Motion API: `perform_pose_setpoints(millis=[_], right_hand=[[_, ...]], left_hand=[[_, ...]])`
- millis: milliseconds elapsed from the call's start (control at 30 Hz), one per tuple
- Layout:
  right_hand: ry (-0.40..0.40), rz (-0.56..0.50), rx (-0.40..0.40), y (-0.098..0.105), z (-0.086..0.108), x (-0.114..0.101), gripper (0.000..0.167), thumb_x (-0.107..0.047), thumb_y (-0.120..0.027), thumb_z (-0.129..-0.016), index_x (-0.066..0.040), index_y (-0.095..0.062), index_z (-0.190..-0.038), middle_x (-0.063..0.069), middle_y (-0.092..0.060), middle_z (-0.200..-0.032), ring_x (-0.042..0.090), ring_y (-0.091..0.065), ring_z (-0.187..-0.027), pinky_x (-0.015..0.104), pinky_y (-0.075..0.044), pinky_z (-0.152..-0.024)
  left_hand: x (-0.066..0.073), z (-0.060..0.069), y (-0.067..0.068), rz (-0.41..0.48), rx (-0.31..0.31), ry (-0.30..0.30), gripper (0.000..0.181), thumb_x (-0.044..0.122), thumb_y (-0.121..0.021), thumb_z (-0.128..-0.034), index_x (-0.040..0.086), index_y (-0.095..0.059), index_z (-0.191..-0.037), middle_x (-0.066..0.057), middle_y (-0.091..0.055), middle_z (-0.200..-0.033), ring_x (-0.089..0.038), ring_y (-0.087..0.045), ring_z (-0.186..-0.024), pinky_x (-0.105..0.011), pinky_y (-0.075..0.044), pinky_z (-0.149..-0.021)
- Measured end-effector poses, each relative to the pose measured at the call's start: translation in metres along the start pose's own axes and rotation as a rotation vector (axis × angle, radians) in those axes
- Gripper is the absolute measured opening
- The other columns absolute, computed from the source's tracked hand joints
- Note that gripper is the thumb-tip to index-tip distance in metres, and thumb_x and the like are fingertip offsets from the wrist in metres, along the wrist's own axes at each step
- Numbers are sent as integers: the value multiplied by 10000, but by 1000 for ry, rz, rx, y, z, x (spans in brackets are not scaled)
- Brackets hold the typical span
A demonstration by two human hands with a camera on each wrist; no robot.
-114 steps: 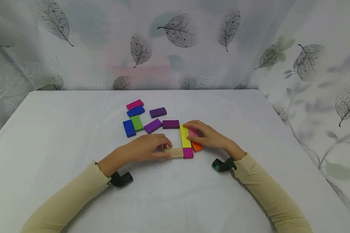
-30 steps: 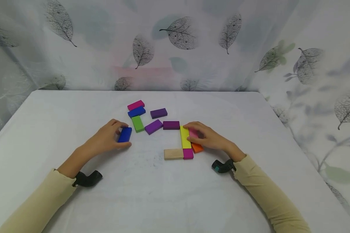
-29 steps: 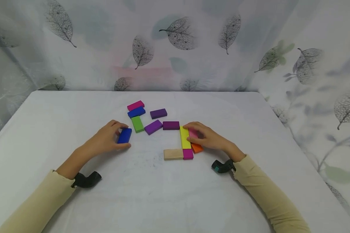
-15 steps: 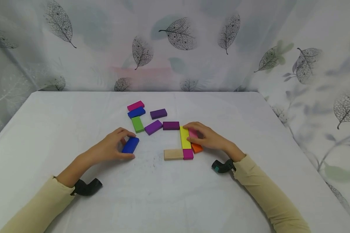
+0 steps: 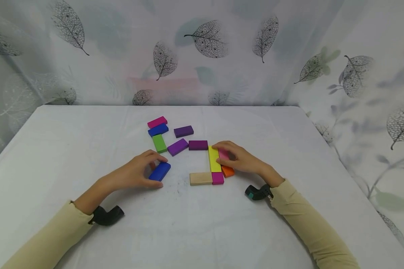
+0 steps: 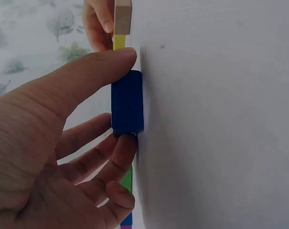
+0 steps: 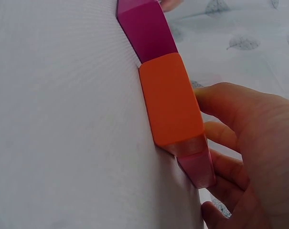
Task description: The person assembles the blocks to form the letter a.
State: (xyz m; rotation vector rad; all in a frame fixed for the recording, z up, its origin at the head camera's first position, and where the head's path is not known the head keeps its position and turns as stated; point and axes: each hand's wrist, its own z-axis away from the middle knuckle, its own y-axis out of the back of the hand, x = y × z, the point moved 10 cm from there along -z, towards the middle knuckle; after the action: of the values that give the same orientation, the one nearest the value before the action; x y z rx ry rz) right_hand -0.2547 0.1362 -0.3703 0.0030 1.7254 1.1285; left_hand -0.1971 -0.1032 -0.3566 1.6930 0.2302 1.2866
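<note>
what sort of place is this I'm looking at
Probably an indoor recording corner: there's a white tabletop, a leaf-print backdrop right behind it, and a black device at each wrist.

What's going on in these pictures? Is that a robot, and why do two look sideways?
No robot: those are a person's own left hand and right hand. The wide view comes from a camera on the person's head. The two close, sideways ones come from the black cameras worn on the wrists, each watching that hand's work. On the white table lie small blocks: a green block, an orange block, a wood-coloured block and others. The left hand pinches a blue block. The right hand touches a yellow block.
</note>
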Motion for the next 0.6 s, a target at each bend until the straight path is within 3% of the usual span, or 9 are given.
perform_pose_setpoints(millis=[300, 600], right_hand=[[12, -4, 3, 1, -1, 0, 482, -154, -651, -941, -71, -502, -1392, 126, -446, -1438, 290, -373, -1355, 505, -274, -1138], [-5, -2, -1, 0, 0, 1, 496, -163, -656, -935, -70, -498, -1397, 140, -443, -1443, 313, -372, -1353, 538, -276, -1128]], left_hand=[[11, -7, -6, 23, -27, -79, 609, 202, -824, -782, 75, -552, -1312, -29, -600, -1144, -161, -544, -951, -312, -495, -795], [19, -6, -9, 47, -31, -132, 518, 172, -806, -802, 66, -597, -1264, -60, -619, -1217, -187, -585, -1006, -371, -519, -873]])
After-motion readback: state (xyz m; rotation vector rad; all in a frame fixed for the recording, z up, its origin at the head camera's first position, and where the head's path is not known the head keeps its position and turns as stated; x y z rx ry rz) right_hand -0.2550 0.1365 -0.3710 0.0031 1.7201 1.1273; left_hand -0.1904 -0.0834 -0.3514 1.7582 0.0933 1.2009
